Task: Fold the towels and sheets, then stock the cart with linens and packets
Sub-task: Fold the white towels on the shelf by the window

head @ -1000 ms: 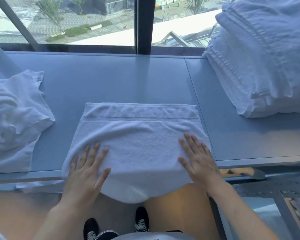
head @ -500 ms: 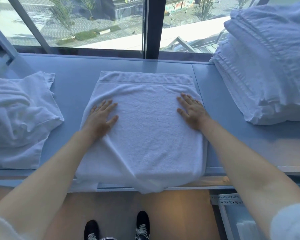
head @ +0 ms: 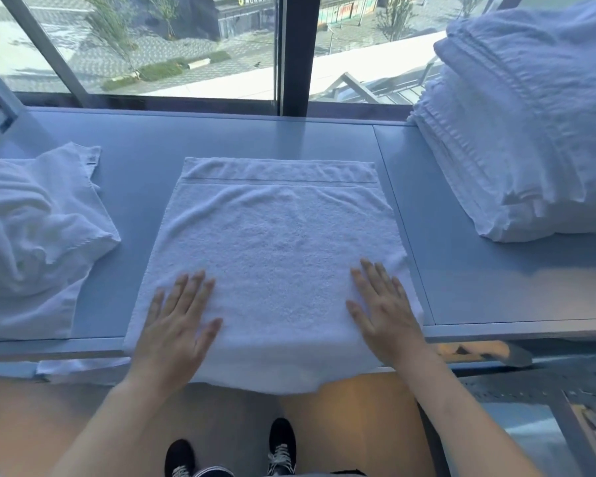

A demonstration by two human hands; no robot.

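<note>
Both bare forearms reach forward from the lower corners of the view, converging slightly. The left hand [head: 178,325] lies palm down with fingers straight and slightly spread, thumb angled out to the right. The right hand [head: 382,309] mirrors it, flat, fingers extended, thumb pointing left.

Grey ledge [head: 461,277] under flat towel [head: 276,256], crumpled linen [head: 31,235], folded stack [head: 530,132]
</note>
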